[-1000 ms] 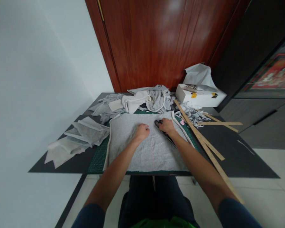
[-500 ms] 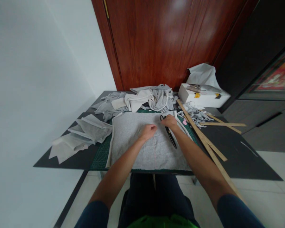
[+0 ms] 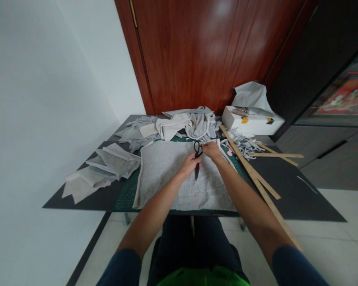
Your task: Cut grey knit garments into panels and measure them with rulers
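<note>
Left grip (image 3: 192,163) curls closed round the black scissors (image 3: 197,171) near the blades, right grip (image 3: 211,149) pinches the handles; they're mid-frame, over grey fabric (image 3: 162,171) spread across the bench (image 3: 295,190), crumpled cloth (image 3: 193,123) heaped above.

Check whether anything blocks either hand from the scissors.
Nothing visible does: the left hand grips the scissors, and the right hand is right at their handles, above the gray cloth.
</note>
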Available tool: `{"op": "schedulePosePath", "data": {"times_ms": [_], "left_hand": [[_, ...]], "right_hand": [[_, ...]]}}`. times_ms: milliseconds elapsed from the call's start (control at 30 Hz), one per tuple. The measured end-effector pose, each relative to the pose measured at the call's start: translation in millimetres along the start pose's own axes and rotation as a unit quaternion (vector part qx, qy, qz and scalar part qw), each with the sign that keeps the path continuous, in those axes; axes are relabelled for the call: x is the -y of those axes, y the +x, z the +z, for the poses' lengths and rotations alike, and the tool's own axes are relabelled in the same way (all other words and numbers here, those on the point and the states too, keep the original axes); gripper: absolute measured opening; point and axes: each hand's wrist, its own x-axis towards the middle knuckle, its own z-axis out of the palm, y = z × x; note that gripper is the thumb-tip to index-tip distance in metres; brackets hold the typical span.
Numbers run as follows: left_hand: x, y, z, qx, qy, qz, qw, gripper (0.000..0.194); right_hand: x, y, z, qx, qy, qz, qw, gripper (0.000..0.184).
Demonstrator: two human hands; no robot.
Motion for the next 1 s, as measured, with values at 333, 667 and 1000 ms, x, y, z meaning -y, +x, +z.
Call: {"op": "schedulePosePath", "data": {"times_ms": [333,667,1000], "left_hand": [[-23,-19,-71.4,0.131,-0.087,-0.099,0.983,0.008],[-32,-19,-72.3,0.082,-0.072,-0.110,0.988,0.031],[-32,18,-88.6,-0.116,0.322,-0.009,0.940,0.019]], "right_hand": [[-30,-26,9,0.055,0.047,-0.355,0.932,0.056],[-21,-54,11,0.123,0.066,-0.315,0.939,0.041],[-31,-40,9,0.015,-0.026,-0.030,0.999,0.029]]}}
